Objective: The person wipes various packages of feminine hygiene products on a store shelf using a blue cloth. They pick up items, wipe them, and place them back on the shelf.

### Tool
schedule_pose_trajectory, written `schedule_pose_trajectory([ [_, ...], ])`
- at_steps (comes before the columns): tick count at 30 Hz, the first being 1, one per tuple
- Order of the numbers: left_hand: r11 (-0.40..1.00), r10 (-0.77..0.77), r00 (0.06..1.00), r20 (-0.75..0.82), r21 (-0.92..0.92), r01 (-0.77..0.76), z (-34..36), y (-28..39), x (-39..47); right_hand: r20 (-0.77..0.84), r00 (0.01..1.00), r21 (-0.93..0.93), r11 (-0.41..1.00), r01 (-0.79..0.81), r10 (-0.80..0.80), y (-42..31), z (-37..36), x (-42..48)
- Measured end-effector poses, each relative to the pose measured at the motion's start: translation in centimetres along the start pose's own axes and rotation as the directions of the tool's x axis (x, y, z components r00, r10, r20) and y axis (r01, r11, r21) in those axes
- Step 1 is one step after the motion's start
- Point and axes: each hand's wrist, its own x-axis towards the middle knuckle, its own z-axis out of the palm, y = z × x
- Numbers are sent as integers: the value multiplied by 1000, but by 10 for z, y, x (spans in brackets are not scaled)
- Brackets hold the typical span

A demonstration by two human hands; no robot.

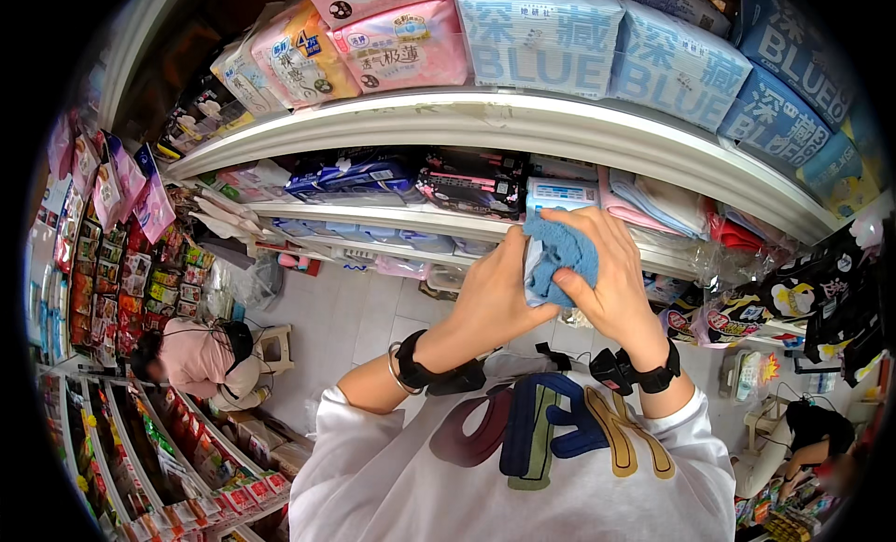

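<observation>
A crumpled blue cloth is gripped in my right hand, its thumb pressed across the front. The cloth lies against a small white item, probably a packet, which it mostly covers. From the other side my left hand holds that white item by its edge, with the thumb below. Both hands are raised in front of my chest, close to the middle shelf. Behind them stand a blue-and-white pack and a black pack with pink print.
Above, a white shelf edge juts out beneath light-blue sanitary pad packs and pink packs. Folded towels lie to the right. One person sits on a stool at left; another person crouches at lower right.
</observation>
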Motion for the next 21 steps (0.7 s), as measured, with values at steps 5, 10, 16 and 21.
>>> schedule_pose_trajectory([
  [5, 983, 132, 991, 20, 126, -134, -4, 5, 0, -68, 995, 140, 988, -63, 73, 12, 7, 4],
  [10, 924, 354, 934, -43, 168, -342, -12, 6, 0, 43, 868, 520, 731, -442, 494, 26, 11, -8],
  [16, 937, 326, 944, -46, 149, -316, -19, 11, 5, -137, 990, 105, 994, -24, 38, -7, 7, -7],
  [21, 912, 388, 921, -44, 159, -377, -19, 8, 7, -100, 994, 197, 980, -32, 52, 11, 9, -5],
])
